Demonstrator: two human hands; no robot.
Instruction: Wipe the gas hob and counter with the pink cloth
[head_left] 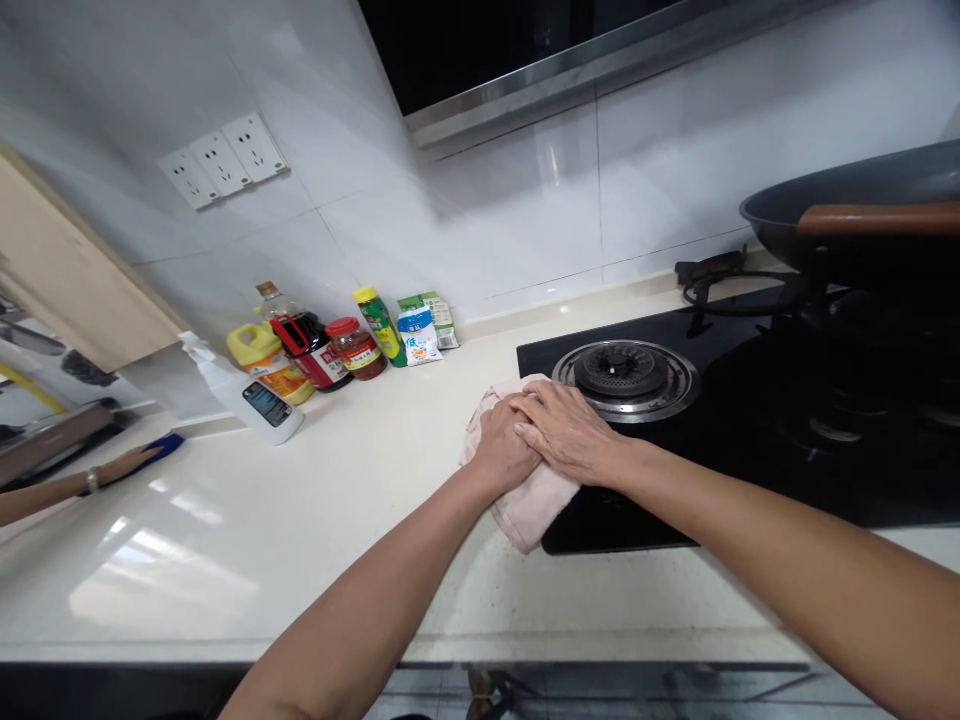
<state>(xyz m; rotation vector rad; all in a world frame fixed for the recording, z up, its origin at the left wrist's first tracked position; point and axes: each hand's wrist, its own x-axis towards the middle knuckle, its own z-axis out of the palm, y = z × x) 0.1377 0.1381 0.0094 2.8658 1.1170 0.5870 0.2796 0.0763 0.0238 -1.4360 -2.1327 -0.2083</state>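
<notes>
A pale pink cloth [536, 508] lies bunched across the left edge of the black glass cooktop [739, 440], partly on the white counter. My left hand [501, 440] presses on the cloth, its fingers closed around the folds. Partly overlapping it, my right hand [570, 432] bears down on the same cloth, fingers together. The fingertips of both hands are partly hidden by each other and the fabric. Just beyond my right hand is the round gas burner [621, 372] with its metal ring.
A white spray bottle [251, 398], a yellow jug [259, 350], a red-lidded jar [356, 347] and seasoning packets [420, 335] stand by the wall. A dark wok [862, 200] sits at the right. At far left, another person's hand [124, 463] holds a blue cloth [163, 447].
</notes>
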